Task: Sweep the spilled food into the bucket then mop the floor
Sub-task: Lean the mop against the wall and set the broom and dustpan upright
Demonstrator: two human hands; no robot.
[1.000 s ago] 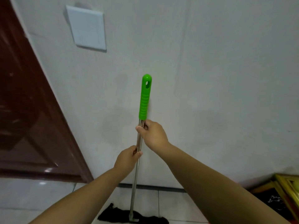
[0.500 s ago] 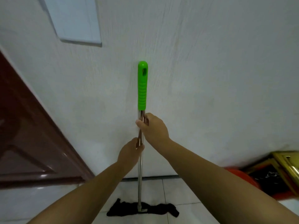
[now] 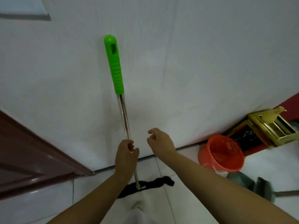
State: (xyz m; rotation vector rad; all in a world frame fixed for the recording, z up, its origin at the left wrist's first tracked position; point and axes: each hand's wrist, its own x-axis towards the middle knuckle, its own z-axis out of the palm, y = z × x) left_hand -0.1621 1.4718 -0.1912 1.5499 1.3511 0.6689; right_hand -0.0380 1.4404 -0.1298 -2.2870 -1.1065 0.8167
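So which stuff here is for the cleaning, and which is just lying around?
For the cleaning:
- mop, leaning at the wall, left hand round its pole
- orange bucket
- brush on the floor
- right hand, off the pole

Just lying around:
- gold frame thing
- brown door
- white wall panel

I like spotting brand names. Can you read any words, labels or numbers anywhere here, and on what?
None can be read.
Mop handle: plain green, no lettering visible.
Orange bucket: no label in view.
Black panel in the gold frame: pale marks, too blurred to read.
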